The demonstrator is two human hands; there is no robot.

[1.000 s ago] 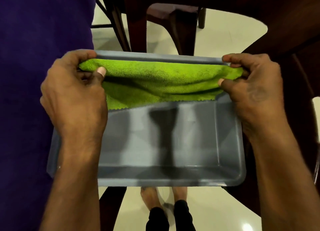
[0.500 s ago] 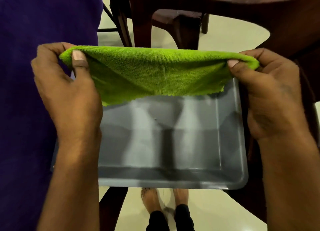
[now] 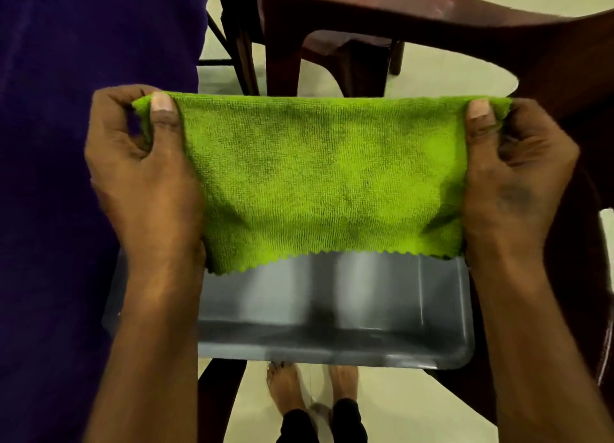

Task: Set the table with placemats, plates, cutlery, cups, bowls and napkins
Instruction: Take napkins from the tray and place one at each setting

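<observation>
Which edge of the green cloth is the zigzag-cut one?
The bottom edge of the cloth, hanging free over the grey tray. The top edge is smooth and stretched between the left hand and right hand, which pinch its corners.

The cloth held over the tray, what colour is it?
Bright lime green cloth, seen best in the head view.

The green napkin (image 3: 319, 183) is a soft, matt cloth with a fine looped pile and a zigzag-cut lower edge. Under it, the grey tub (image 3: 332, 309) looks like smooth plastic with a dull sheen that catches pale, blurred reflections. The brown chairs (image 3: 365, 17) look like moulded plastic with a slightly scuffed, semi-gloss finish, the floor (image 3: 415, 419) is pale and glossy, and the purple fabric (image 3: 83, 143) is matt.
</observation>
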